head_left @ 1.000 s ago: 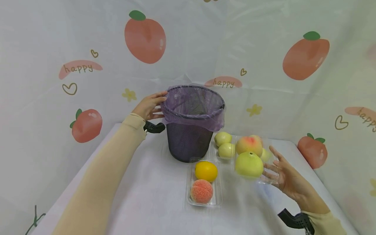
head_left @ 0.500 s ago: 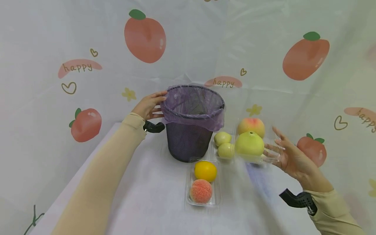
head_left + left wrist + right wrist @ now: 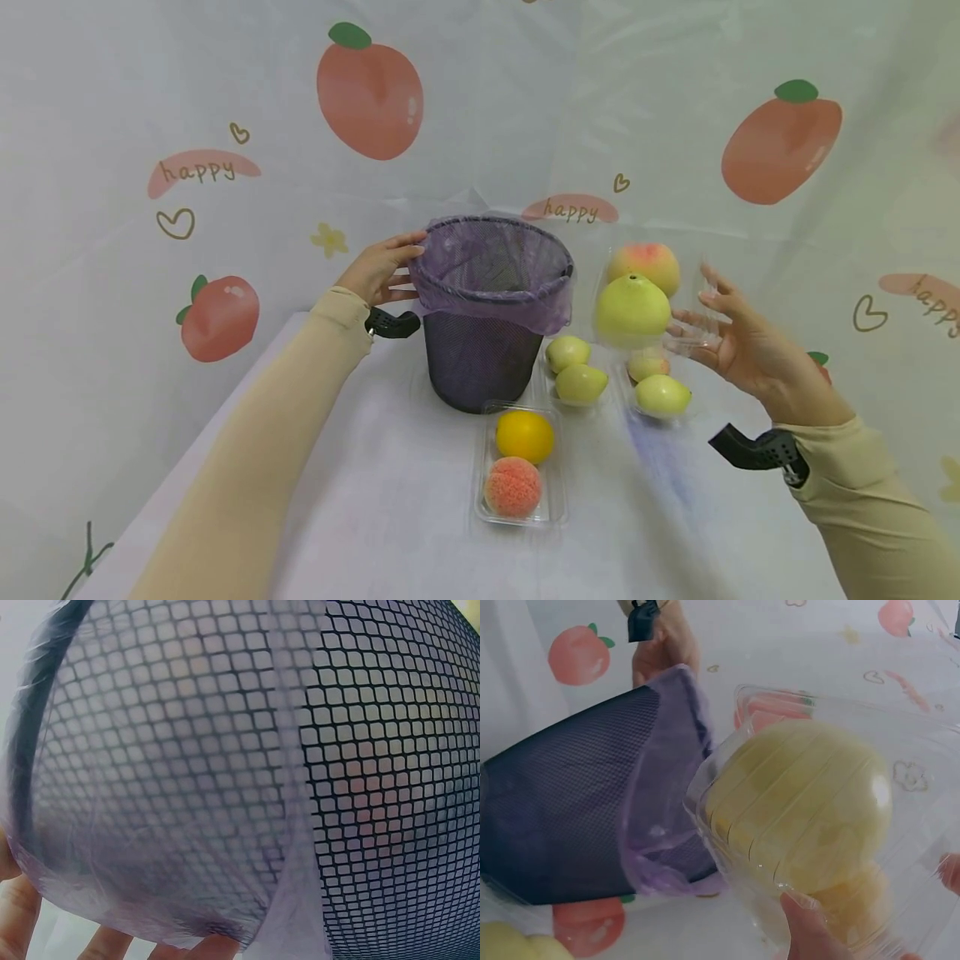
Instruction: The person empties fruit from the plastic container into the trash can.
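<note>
A black mesh trash bin (image 3: 480, 367) stands at the table's middle, lined with a purple plastic bag (image 3: 517, 310) folded over its rim. My left hand (image 3: 378, 271) rests against the bin's left upper side, fingers mostly straight; in the left wrist view, fingertips (image 3: 112, 941) touch the bag's edge. To the right of the bin, my right hand (image 3: 750, 350) grips a clear plastic container (image 3: 922, 750) in the air, tilted. Inside it are a yellow-green pomelo (image 3: 633, 310) and a peach (image 3: 648, 265). The bin's bottom is hidden in the head view.
Another clear tray with a yellow-orange fruit (image 3: 525, 437) and a pink peach (image 3: 513, 487) lies before the bin. Beside the bin, further clear trays hold pale green fruits (image 3: 581, 385) and a pear-like yellow-green fruit (image 3: 663, 395). A printed fabric backdrop (image 3: 480, 108) surrounds the white table.
My right hand has raised the container with the pomelo and peach well above the table, uncovering the tray behind it. The left hand and bin stay in place.
</note>
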A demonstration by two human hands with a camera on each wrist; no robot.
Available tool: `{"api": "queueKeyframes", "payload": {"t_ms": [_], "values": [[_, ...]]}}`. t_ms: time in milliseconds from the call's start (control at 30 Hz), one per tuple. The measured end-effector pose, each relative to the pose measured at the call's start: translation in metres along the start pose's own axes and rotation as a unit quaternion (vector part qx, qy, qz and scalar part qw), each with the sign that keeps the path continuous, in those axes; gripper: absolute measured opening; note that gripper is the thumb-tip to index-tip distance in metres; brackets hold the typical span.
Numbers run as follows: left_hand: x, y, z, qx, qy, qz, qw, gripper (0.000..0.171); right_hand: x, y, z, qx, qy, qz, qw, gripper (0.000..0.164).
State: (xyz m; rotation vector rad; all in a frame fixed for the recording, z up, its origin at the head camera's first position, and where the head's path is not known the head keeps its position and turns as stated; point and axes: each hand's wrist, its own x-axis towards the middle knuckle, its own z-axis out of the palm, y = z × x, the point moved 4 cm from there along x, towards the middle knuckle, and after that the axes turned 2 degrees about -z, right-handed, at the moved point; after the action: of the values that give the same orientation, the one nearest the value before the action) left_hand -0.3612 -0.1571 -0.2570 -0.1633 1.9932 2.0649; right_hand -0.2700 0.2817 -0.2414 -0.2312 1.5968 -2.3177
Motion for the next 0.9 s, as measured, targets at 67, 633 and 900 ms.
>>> {"api": "queueKeyframes", "payload": {"t_ms": [67, 633, 900], "values": [[0.0, 0.0, 0.0, -0.002, 0.0, 0.001, 1.0, 0.046, 0.005, -0.008, 0.005, 0.007, 0.01, 0.0, 1.0, 0.068], [0.0, 0.001, 0.0, -0.003, -0.009, 0.005, 0.9999, 0.048, 0.048, -0.061, 0.047, -0.081, 0.079, -0.002, 0.994, 0.073], [-0.002, 0.002, 0.002, -0.007, -0.007, 0.002, 0.9999, 0.048, 0.06, -0.066, 0.065, -0.093, 0.087, -0.012, 0.992, 0.075]]}}
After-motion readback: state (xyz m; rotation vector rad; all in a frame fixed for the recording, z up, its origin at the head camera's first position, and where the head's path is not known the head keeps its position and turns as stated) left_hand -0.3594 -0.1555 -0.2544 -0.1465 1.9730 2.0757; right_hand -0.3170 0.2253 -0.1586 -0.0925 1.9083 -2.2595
